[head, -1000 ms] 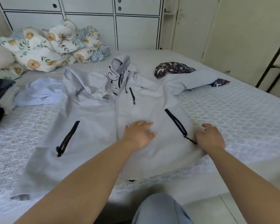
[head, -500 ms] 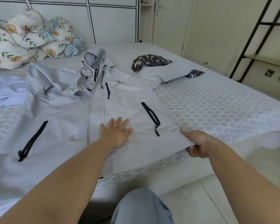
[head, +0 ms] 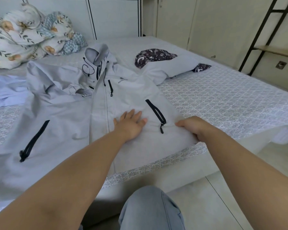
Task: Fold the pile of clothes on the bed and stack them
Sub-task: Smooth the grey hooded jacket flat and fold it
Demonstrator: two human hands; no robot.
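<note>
Right hand (head: 192, 128) has slid inward gripping jacket (head: 126, 95) hem; left hand (head: 130, 124) flat.

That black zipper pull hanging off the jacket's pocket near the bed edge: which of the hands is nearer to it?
Right. The right hand grips the jacket hem just beside the zipper pull. The left hand presses flat on the fabric, farther off on the pull's other side.
</note>
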